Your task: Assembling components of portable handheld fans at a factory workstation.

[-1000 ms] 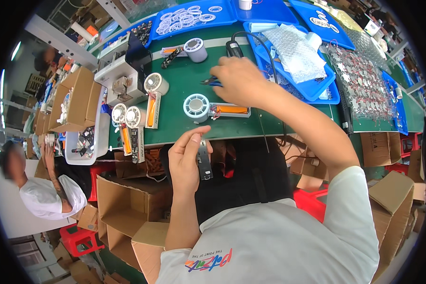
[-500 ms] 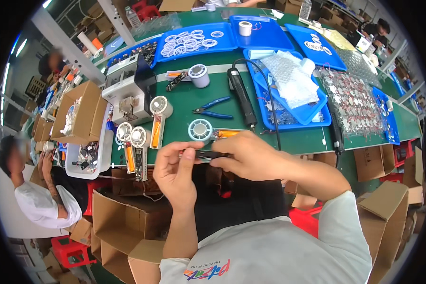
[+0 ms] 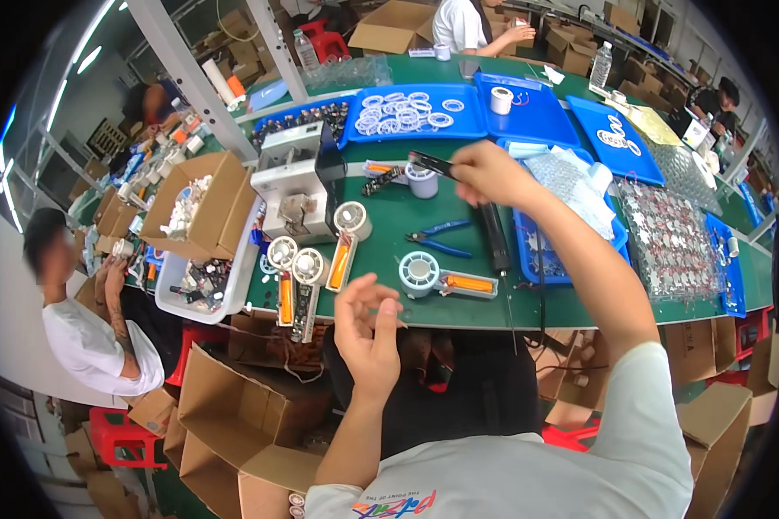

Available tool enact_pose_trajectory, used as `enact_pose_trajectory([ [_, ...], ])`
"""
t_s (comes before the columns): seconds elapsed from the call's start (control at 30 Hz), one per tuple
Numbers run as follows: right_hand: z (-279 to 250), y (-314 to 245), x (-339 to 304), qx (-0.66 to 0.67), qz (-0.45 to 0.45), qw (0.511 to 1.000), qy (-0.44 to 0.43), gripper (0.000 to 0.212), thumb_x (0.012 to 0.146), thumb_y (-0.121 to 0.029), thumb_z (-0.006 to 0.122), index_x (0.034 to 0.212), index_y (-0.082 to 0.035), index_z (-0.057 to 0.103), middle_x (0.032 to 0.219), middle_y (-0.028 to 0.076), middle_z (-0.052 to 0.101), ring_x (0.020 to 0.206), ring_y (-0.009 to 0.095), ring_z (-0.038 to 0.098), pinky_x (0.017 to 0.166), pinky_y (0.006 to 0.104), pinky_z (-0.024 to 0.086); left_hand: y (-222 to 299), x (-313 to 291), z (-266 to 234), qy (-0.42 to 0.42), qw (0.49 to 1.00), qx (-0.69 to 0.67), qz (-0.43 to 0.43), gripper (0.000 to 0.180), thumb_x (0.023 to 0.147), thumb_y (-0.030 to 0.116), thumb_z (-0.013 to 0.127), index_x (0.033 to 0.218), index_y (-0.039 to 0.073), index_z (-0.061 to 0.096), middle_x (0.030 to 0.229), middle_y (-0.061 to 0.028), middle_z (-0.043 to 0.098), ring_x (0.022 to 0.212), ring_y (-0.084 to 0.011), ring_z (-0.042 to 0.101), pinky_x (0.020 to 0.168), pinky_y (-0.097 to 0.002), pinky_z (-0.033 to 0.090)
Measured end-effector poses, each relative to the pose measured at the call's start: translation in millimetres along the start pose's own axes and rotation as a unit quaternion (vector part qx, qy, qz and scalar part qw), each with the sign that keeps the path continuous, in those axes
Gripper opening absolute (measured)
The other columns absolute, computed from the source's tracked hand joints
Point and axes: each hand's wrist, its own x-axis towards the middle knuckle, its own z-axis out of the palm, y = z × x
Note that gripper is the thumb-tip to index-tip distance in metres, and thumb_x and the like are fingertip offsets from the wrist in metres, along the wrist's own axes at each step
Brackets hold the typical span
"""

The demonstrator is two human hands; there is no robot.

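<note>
My right hand (image 3: 493,176) is stretched out over the far part of the green table, its fingers closed on a narrow black part (image 3: 433,164) with a shiny end. The part overlaps a white-and-lilac fan head (image 3: 421,182) in the view; I cannot tell if they touch. My left hand (image 3: 368,333) is raised at the near table edge, fingers apart and holding nothing. Beyond it lies a pale blue fan head (image 3: 419,273) joined to an open handle with an orange battery (image 3: 467,283). Blue-handled cutters (image 3: 441,239) and a black electric screwdriver (image 3: 495,242) lie farther off.
Several fan assemblies (image 3: 310,266) stand at left, beside a grey-white machine (image 3: 296,186). A cardboard box (image 3: 225,208) sits on a white bin (image 3: 225,303). Blue trays (image 3: 355,130) line the back; bubble wrap (image 3: 571,190) covers another. Co-workers sit at left and behind the table.
My right hand has moved from beside my left hand to the far part of the table, carrying the black part. My left hand has let go and opened. The view has shifted.
</note>
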Motion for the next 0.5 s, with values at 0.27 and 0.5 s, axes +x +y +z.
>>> enact_pose_trajectory([
  [0.27, 15.2, -60.4, 153.9, -0.015, -0.085, 0.985, 0.151, 0.026, 0.095, -0.020, 0.067, 0.103, 0.003, 0.077, 0.082, 0.009, 0.075, 0.067, 0.015, 0.072, 0.063, 0.0269, 0.059, -4.9, 1.9, 3.6, -0.009, 1.000, 0.011, -0.026, 0.034, 0.102, 0.005, 0.059, 0.135, 0.002, 0.054, 0.102, -0.0116, 0.066, 0.083, -0.0165, 0.063, 0.070, -0.0246, 0.053],
  [0.5, -0.7, -30.3, 29.2, -0.130, -0.160, 0.978, 0.007, 0.020, 0.093, -0.015, 0.065, 0.092, 0.001, 0.077, 0.077, 0.007, 0.074, 0.061, 0.015, 0.063, 0.059, 0.0273, 0.051, -26.8, 0.1, -18.4, -0.024, 0.997, 0.039, -0.064, 0.032, 0.100, 0.003, 0.061, 0.132, 0.002, 0.057, 0.102, -0.0110, 0.066, 0.084, -0.0160, 0.063, 0.070, -0.0248, 0.053],
])
